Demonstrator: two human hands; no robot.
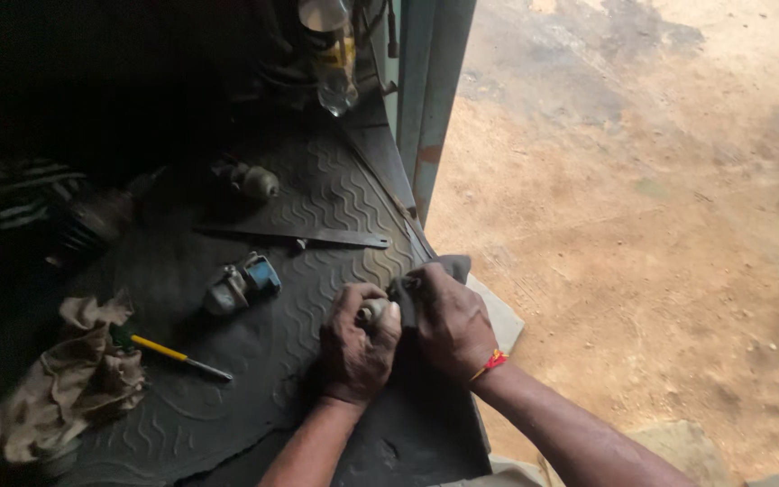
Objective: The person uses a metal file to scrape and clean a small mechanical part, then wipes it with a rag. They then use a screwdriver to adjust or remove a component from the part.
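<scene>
Two hands meet at rubber mat (254, 361) edge: left hand (356, 347) fisted around small pale metal part (373, 312); right hand (451, 323) pinches grey rag (426, 275) against part's upper-right end.

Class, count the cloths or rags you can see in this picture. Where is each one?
2: a crumpled rag at the mat's left; a dark cloth under the right hand. Dark corner may hide more.

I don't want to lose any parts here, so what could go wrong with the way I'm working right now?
The small metal part in your left hand sits near the mat's edge; if it slips from the grey cloth in your right hand, it might roll onto the dirt ground.
</scene>
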